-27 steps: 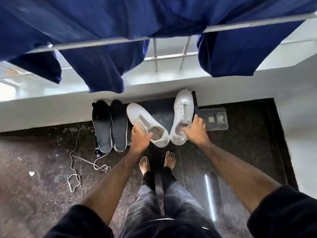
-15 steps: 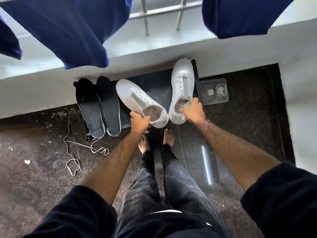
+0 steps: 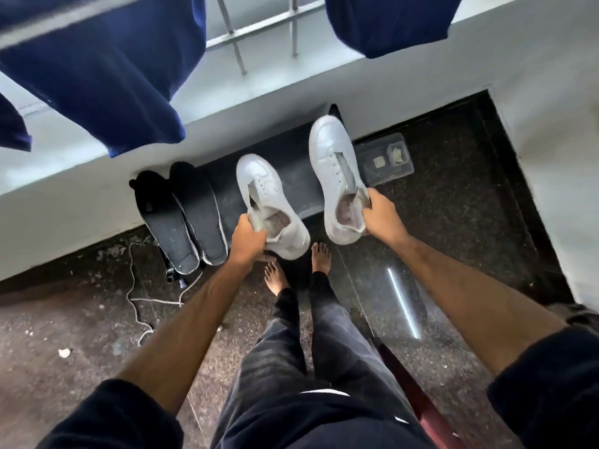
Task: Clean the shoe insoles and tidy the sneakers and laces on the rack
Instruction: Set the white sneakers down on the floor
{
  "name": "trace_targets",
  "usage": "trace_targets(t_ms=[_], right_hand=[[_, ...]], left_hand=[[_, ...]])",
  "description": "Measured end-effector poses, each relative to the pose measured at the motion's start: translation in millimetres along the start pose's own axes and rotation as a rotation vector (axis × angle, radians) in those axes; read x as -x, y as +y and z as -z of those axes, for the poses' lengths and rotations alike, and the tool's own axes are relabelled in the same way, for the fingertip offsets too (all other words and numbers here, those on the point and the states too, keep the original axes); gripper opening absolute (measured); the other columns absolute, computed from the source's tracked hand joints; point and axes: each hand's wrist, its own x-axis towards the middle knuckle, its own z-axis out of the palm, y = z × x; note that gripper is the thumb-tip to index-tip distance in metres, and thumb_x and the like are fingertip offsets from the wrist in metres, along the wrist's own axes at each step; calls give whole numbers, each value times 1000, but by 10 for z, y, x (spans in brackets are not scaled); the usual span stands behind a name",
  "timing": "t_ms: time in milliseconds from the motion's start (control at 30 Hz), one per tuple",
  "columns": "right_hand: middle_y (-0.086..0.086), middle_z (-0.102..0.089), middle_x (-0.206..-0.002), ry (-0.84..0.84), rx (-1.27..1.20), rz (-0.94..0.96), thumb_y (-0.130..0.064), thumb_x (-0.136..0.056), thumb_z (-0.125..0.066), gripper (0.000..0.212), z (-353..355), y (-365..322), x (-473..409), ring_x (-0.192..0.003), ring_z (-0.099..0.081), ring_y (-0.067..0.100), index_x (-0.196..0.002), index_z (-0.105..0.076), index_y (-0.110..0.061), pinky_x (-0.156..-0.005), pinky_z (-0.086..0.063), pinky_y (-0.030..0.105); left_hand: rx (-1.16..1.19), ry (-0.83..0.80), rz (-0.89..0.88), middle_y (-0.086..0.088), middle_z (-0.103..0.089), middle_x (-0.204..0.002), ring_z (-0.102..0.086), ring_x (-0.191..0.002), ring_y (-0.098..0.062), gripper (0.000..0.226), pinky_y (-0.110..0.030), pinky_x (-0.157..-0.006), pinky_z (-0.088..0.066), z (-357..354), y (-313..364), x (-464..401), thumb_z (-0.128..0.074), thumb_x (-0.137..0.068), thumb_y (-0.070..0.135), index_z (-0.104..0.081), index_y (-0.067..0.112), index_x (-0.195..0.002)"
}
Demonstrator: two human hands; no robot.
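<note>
L hand (image 3: 248, 237) & R hand (image 3: 382, 218) each grip a white sneaker's collar; no legible branding

Dark navy sleeves (image 3: 107, 416) pushed up; faded black trousers (image 3: 291, 367); barefoot.

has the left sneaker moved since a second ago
Yes. The left sneaker, gripped by the left hand, has swung its toe away from the black insoles, now pointing more toward the wall.
</note>
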Motion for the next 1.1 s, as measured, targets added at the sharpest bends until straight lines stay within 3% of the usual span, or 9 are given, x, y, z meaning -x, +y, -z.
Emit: trace_targets(t_ms=[100, 200, 333, 567, 667, 733, 867, 1033, 1100], right_hand=[[10, -65, -122, 13, -24, 16, -3, -94, -47, 40, 178, 279, 424, -113, -61, 25, -131, -59, -12, -95, -47, 33], [15, -66, -121, 36, -43, 3, 3, -90, -49, 41, 327, 649, 705, -114, -62, 30, -128, -61, -9, -97, -45, 37], [18, -65, -128, 66, -54, -43, 11, -87, -49, 49, 522, 1186, 960, -120, -60, 30, -133, -59, -4, -98, -39, 29], [9, -66, -119, 35, -101, -58, 10, -91, -45, 45, 658, 2387, 779, -116, -62, 29, -130, -61, -5, -82, -35, 18], [14, -65, -125, -3, -25, -70, 2, -93, -47, 45, 546, 3002, 398, -117, -61, 33, -133, -60, -13, -84, -37, 23], [18, -61, -127, -36, 1, -73, -1, -92, -47, 47, 388, 3386, 114, -119, -59, 37, -135, -58, -16, -92, -43, 33], [20, -58, -128, -78, 40, -82, -10, -97, -51, 42, -95, 4017, -481, -118, -58, 38, -138, -55, -16, -95, -45, 41], [17, -57, -122, -121, 69, -60, -12, -99, -48, 41, -914, 4660, -1348, -113, -60, 37, -139, -55, -20, -96, -49, 42], [17, -57, -121, -130, 75, -41, -15, -101, -48, 37, -1253, 4876, -1686, -112, -60, 38, -138, -54, -18, -97, -50, 43]], left_hand=[[-71, -95, -99, 1, -57, -113, -68, -92, -24, 30, -52, -58, -63, -69, -79, 281, -53, -99, 16, -43, 20, -126], [-178, -133, -230, -5, -61, -119, -68, -103, -30, 40, -60, -77, -60, -257, -258, 427, -54, -81, 24, -46, 29, -120], [-278, -114, -375, -5, -58, -121, -56, -114, -23, 54, -41, -101, -47, -713, -370, 827, -48, -75, -3, -53, 10, -128], [-322, -36, -386, 0, -54, -124, -48, -109, -2, 52, -26, -100, -40, -1858, -898, 1181, -49, -87, -8, -49, 6, -137], [-326, -33, -369, 14, -55, -113, -55, -104, 9, 48, -25, -95, -47, -2400, -1141, 961, -51, -89, -7, -49, 21, -128], [-322, -38, -293, 21, -56, -111, -65, -103, -2, 47, -38, -87, -57, -2734, -1309, 690, -55, -89, 3, -48, 33, -125], [-348, -40, -180, -2, -60, -120, -66, -104, -23, 48, -53, -82, -60, -3325, -1942, -126, -58, -84, 28, -50, 19, -130], [-408, 18, -83, -20, -45, -142, -45, -132, -33, 58, -27, -101, -37, -3977, -2437, -935, -59, -90, 3, -38, 0, -144], [-436, 31, -61, -21, -42, -145, -40, -137, -35, 62, -32, -106, -34, -4175, -2702, -1303, -50, -87, -8, -35, -1, -147]])
